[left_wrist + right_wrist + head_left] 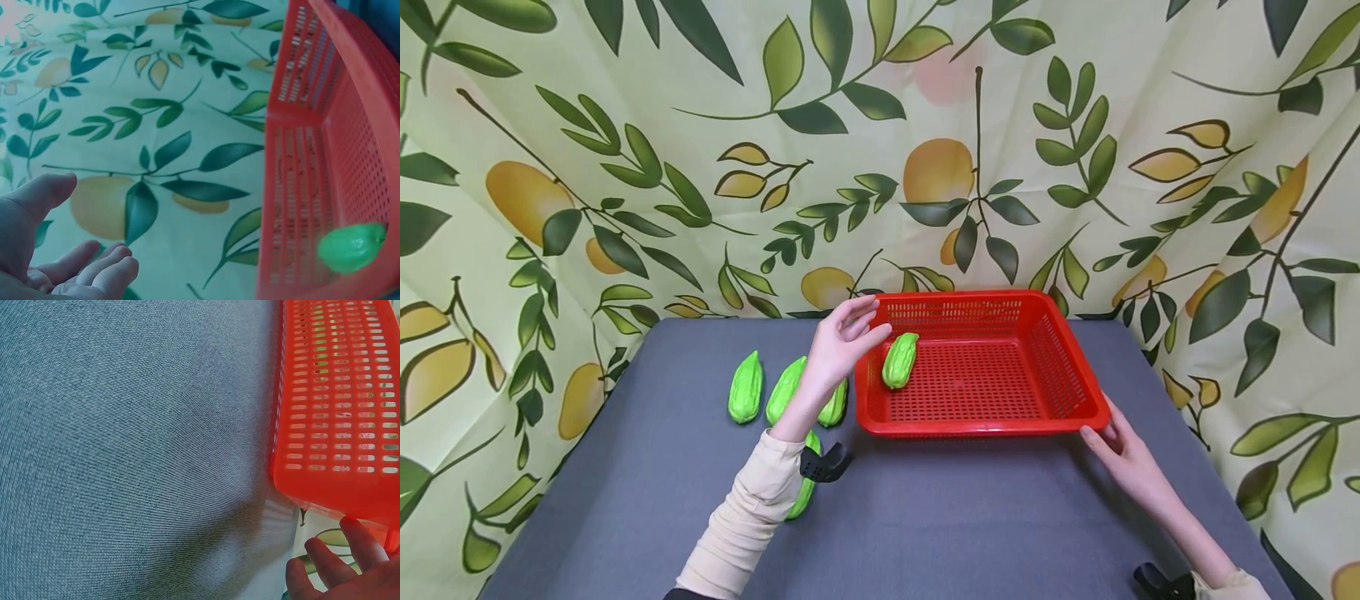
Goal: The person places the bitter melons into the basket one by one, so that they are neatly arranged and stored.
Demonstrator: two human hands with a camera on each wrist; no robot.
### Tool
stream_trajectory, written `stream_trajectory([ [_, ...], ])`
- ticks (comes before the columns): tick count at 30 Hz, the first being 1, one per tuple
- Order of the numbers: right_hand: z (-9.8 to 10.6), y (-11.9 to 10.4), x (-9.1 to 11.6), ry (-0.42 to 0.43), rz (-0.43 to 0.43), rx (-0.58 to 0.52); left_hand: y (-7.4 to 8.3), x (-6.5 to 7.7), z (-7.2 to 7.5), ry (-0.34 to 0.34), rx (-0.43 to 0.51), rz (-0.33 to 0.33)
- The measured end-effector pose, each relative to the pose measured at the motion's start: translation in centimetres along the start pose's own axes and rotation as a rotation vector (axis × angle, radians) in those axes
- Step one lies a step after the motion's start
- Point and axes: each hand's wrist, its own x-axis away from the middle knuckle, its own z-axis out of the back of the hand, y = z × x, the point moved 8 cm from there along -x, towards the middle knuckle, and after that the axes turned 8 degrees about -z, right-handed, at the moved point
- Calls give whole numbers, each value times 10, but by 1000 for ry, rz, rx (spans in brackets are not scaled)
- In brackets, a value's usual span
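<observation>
A red plastic basket (970, 427) with slotted walls stands on the grey cloth. One green ridged fruit, like a small carambola (900, 361), lies inside near its left wall. My left hand (844, 333) hovers by the basket's left rim, fingers loosely bent and thumb apart, nothing between them. At the front right corner, my right hand (1123, 450) holds the basket, thumb at the front and fingers along the right side. In the right wrist view its fingertips (355, 528) reach the end wall; the thumb is hidden there. Several more green fruits (746, 388) lie left of the basket, some partly behind my left forearm.
The grey cloth-covered table (970, 525) extends in front of the basket and to its left. A leaf-and-fruit patterned curtain (865, 167) hangs behind the table and along its sides. Each wrist wears a black band (825, 463).
</observation>
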Motion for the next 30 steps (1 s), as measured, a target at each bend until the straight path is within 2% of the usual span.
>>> stream_trajectory([
  [5,0,1,0,4,21,-22,5,13,14,32,-10,-10],
  [9,0,2,1,13,56,-62,5,22,22,30,-11,-12],
  [14,-1,4,1,8,48,-70,2,31,32,36,2,7],
  [21,-1,5,0,3,41,-52,-1,43,46,61,-37,-13],
  [26,-2,6,-1,-3,22,-27,-7,55,57,89,-35,11],
  [30,-1,4,-2,-4,19,-22,-19,67,69,110,-49,75],
])
